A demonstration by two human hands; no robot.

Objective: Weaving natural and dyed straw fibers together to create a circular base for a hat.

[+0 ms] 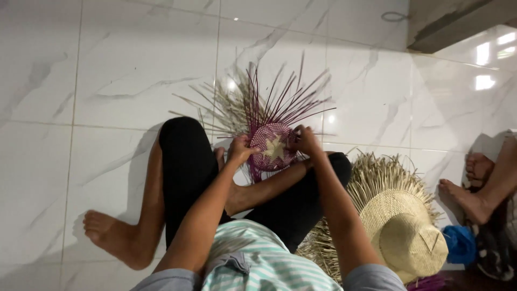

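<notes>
White tile floor [107, 64]; left hand [240, 148], right hand [305, 140] grip clamped on purple woven disc [273, 146] edges.

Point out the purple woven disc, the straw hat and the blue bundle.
purple woven disc [272, 146]: head view, pale star centre.
straw hat [410, 237]: head view, on the crown.
blue bundle [460, 243]: head view, its middle.

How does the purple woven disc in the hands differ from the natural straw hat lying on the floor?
The purple woven disc is small, flat and dyed, with a pale star at its centre; the natural straw hat is larger, tan and already domed into a crown. The disc is held by the left hand and right hand; the hat lies untouched on the tiled floor. Both have loose, unwoven strands fanning out.
</notes>
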